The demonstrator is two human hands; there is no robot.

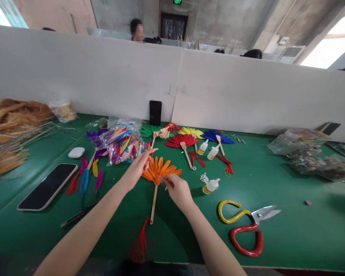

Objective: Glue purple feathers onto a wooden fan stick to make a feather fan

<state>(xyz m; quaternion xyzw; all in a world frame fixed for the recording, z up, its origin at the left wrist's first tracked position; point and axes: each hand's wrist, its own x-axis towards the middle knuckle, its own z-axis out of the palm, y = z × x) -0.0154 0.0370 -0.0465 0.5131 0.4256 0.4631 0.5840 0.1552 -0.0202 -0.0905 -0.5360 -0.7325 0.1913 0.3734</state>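
An orange feather fan (161, 168) lies in front of me, its wooden handle (154, 205) pointing towards me. A red tassel (142, 243) hangs from the handle's end. My left hand (140, 166) is at the upper left feathers, fingers closed on them, with an orange tip showing above. With thumb and fingers pinched, my right hand (176, 189) touches the fan's centre, where the feathers meet the handle. Whatever sits in that pinch is too small to make out. Right of this hand are small white pieces (204, 178) and a white glue bottle (211, 186).
Scissors (240, 226) with yellow and red handles lie open at right. Behind are a red feather fan (182, 142), other coloured fans and a bag of feathers (123, 143). A phone (47, 187) lies left; another phone (155, 112) leans on the white partition (117, 73). Someone sits beyond.
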